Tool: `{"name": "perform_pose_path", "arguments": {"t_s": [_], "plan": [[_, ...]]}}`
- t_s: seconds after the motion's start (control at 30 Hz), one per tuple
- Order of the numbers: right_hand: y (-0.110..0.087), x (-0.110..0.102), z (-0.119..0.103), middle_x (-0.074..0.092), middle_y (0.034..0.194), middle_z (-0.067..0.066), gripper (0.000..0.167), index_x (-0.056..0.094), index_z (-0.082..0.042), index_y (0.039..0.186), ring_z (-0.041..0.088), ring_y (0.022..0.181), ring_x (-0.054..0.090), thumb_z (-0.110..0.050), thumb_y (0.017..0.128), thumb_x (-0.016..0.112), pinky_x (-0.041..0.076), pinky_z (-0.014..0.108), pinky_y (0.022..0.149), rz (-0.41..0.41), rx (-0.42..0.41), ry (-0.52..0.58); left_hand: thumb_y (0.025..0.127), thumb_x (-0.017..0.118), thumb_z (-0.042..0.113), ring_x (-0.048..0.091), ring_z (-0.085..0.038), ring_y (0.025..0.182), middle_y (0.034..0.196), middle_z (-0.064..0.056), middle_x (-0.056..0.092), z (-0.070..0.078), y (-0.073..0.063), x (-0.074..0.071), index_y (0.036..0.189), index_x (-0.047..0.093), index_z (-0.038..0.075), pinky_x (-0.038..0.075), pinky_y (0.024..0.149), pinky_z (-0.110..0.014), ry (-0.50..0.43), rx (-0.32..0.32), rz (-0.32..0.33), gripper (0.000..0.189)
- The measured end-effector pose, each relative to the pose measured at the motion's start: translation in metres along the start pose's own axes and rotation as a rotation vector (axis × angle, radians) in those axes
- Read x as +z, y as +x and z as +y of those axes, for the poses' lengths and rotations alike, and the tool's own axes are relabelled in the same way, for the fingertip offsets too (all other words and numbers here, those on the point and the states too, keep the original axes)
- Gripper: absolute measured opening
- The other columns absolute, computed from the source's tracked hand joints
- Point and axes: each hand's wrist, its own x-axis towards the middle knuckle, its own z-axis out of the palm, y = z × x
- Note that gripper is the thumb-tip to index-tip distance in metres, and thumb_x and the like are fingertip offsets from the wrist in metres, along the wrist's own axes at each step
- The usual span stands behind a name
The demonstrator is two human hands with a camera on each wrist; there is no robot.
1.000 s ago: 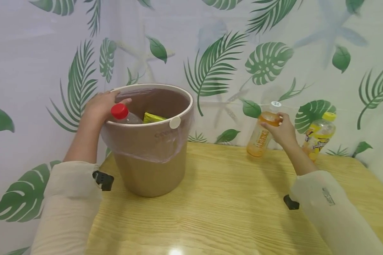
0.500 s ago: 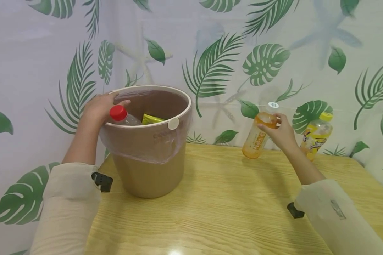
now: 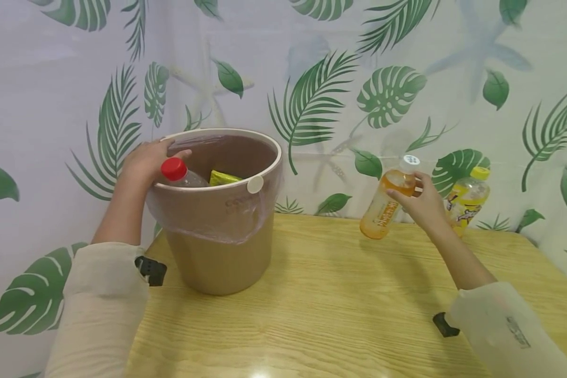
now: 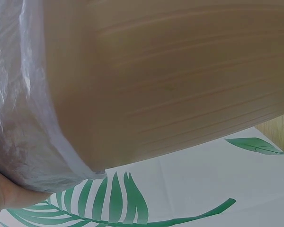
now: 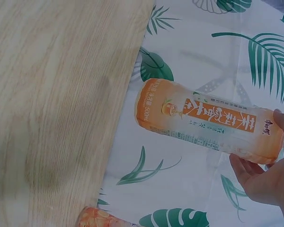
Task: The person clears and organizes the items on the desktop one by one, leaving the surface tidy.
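On the left, a brown trash bin (image 3: 217, 262) lined with a clear plastic bag (image 3: 208, 223) stands on the table. My left hand (image 3: 144, 163) grips its rim from the left side. Inside the bin show a red-capped plastic bottle (image 3: 184, 176) and a yellow-green wrapper (image 3: 223, 178); their lower parts are hidden. At the right, my right hand (image 3: 422, 202) holds a drink bottle (image 3: 382, 210) with an orange label and white cap around its upper part. That bottle leans, its base lower left, close over the table. The right wrist view shows its label (image 5: 213, 116) fully.
A yellow-capped drink bottle (image 3: 470, 202) stands behind my right hand near the wall, partly covered by the forearm. The wooden table (image 3: 331, 299) meets a leaf-printed wall covering (image 3: 245, 47) at its back edge.
The drink bottle in my right hand tilts more and its base has come slightly nearer to me. My left hand stays on the bin's rim.
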Motion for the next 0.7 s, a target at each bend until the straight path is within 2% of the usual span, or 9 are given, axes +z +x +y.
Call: {"name": "perform_pose_path", "arguments": {"t_s": [0.43,0.7], "plan": [[-0.013,0.000,-0.008,0.025,0.142,0.027,0.089,0.014,-0.002,0.145,0.046,0.122,0.033,-0.048,0.084,0.061,0.038,0.056,0.090,0.005,-0.018,0.006,0.091,0.043,0.049,0.033,-0.049,0.117,0.131,-0.030,0.036,-0.001,0.002,0.002,0.143,0.028,0.006,0.035,0.090,-0.062,0.006,0.003,0.002,0.069],[-0.019,0.001,-0.018,0.024,0.144,0.024,0.089,0.015,-0.006,0.146,0.043,0.123,0.034,-0.047,0.083,0.062,0.040,0.051,0.089,0.006,-0.017,0.038,0.091,0.044,0.050,0.035,-0.047,0.115,0.128,-0.029,0.039,-0.002,0.001,0.002,0.141,0.032,0.007,0.037,0.088,-0.061,-0.011,0.006,0.010,0.067]]}}
